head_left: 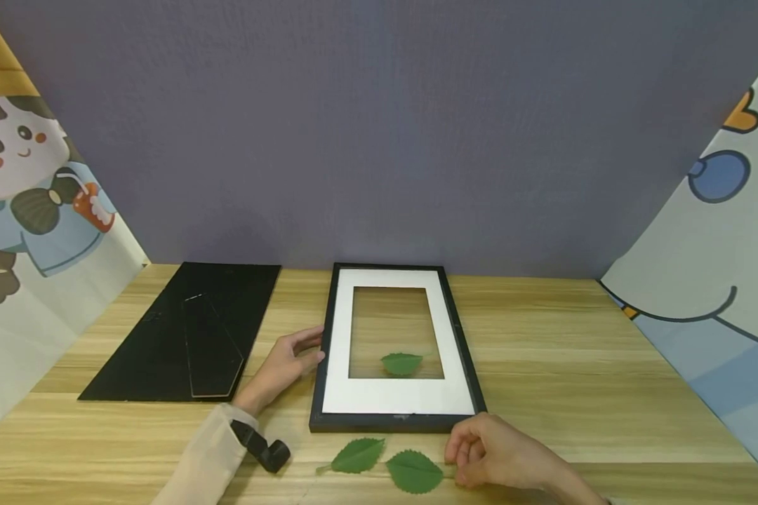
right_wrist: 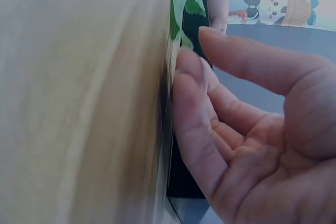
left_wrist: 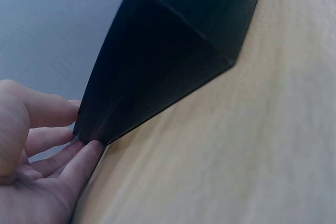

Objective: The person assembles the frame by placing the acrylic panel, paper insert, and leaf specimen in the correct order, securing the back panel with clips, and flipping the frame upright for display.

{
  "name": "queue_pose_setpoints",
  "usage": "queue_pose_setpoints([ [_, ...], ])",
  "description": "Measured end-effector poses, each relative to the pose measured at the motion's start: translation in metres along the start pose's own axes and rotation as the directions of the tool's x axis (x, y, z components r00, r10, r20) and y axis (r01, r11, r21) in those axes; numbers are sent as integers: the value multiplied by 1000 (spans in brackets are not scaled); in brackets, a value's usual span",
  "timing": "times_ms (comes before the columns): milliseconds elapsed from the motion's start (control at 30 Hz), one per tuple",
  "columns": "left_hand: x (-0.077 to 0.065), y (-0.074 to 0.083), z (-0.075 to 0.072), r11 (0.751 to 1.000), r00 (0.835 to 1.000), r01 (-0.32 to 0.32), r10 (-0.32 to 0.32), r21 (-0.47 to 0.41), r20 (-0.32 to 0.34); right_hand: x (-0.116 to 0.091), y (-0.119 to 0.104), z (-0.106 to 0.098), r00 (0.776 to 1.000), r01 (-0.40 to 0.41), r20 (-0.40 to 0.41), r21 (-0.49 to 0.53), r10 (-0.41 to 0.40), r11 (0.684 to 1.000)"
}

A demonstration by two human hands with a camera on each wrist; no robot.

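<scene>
A black picture frame [head_left: 394,423] with a white mat [head_left: 398,397] lies on the wooden table, a green serrated leaf [head_left: 402,363] inside its window. My left hand [head_left: 284,368] touches the frame's left side; the left wrist view has its fingertips at a dark corner. In front of the frame lie two more green leaves, one on the left [head_left: 358,455] and one on the right [head_left: 415,473]. At the right leaf's stem, near the frame's front right corner, is my right hand [head_left: 502,452]. Its fingers are loosely bent, and the thumb stands apart from them in the right wrist view.
A black backing board [head_left: 151,351] with a folded stand leg [head_left: 211,358] lies left of the frame. Behind the table rises a grey wall [head_left: 379,140]. Panels with cartoon figures border the left [head_left: 44,182] and right [head_left: 676,280] sides.
</scene>
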State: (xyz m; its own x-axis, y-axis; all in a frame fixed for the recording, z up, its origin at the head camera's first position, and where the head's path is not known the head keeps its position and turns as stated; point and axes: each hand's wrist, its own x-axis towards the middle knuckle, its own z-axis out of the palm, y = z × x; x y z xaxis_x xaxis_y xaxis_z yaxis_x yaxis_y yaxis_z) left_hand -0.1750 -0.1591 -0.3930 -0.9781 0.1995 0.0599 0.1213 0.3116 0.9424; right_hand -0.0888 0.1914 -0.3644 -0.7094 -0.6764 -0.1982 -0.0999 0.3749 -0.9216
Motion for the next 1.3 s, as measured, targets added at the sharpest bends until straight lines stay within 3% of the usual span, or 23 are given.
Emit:
queue_pose_setpoints([
  [467, 0, 0, -1, 1000, 1000, 5, -5, 6, -5, 4, 4, 6, 999, 16, -31, -91, -19, 996],
  [700, -1, 0, -1, 1000, 1000, 5, -5, 0, 0, 4, 1, 6, 1000, 6, -23, -76, -8, 997],
  [1300, 0, 1, 0, 1000, 1000, 5, -5, -7, 2, -4, -5, -2, 995, 93, -29, -90, -96, 992],
])
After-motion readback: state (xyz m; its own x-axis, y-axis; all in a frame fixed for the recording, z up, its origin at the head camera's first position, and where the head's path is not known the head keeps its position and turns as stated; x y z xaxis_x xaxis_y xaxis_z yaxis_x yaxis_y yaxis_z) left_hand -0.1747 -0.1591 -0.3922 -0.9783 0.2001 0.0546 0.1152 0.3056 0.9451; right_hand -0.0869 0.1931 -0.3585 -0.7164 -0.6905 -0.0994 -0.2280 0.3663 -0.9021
